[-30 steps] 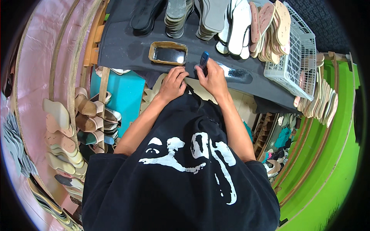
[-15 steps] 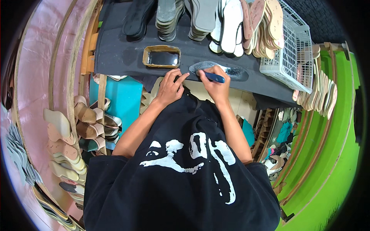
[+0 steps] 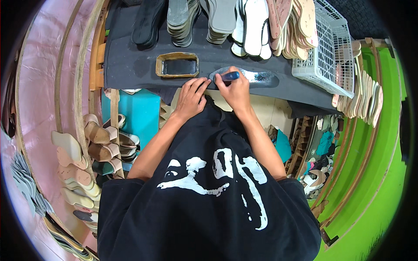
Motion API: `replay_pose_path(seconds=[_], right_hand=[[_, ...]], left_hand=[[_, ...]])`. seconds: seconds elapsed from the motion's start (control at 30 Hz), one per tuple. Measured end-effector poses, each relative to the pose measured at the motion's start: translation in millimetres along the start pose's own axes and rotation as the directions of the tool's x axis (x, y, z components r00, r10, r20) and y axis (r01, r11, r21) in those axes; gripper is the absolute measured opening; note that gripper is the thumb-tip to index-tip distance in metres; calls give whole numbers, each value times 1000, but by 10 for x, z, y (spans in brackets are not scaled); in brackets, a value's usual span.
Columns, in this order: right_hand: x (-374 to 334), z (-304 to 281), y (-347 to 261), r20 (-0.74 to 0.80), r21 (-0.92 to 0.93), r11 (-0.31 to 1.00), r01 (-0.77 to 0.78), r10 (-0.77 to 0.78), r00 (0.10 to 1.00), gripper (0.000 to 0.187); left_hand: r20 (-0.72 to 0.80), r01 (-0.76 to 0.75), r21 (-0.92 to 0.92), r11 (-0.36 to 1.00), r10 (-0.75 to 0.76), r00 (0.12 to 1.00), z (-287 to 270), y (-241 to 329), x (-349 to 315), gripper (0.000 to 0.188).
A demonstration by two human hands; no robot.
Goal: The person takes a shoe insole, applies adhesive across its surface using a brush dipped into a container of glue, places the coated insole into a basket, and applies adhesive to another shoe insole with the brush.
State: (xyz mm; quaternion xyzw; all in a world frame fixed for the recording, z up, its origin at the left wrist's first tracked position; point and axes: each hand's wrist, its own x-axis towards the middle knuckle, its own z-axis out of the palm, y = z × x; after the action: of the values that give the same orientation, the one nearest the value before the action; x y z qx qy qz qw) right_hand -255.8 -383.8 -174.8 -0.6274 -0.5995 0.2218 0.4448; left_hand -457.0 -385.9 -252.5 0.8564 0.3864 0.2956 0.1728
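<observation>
A dark insole (image 3: 271,80) lies flat along the near edge of the table, its upper face partly coated with a shiny wet layer. My right hand (image 3: 235,93) is closed round the blue handle of a brush (image 3: 230,76) over the insole's left part; the brush's tip is hidden. Beside the insole's left end, my left hand (image 3: 191,93) rests on the table edge with its fingers stretched out and holding nothing. Its fingertips are close to the insole, but I cannot tell whether they touch. Behind that hand stands a brown-rimmed container (image 3: 197,65) with a dark inside.
Stacks of black insoles (image 3: 148,26), grey insoles (image 3: 220,17), white insoles (image 3: 256,30) and beige insoles (image 3: 300,30) line the far side of the dark table (image 3: 126,65). A white plastic basket (image 3: 322,65) stands at the right. Racks with shoe parts (image 3: 101,132) flank both sides.
My right hand and the brush have moved left along the insole, and the handle has turned to point more to the right and up. My left hand stays at the table edge.
</observation>
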Motion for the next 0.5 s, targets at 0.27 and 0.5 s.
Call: replay_pose_path(seconds=[0.27, 0.5], right_hand=[[-102, -133, 24, -23, -47, 998, -38, 37, 999, 26], [14, -118, 16, 19, -85, 992, -97, 99, 995, 20]], left_hand=[[30, 12, 32, 999, -13, 999, -59, 81, 50, 75], [23, 27, 53, 998, -29, 999, -64, 80, 45, 75]])
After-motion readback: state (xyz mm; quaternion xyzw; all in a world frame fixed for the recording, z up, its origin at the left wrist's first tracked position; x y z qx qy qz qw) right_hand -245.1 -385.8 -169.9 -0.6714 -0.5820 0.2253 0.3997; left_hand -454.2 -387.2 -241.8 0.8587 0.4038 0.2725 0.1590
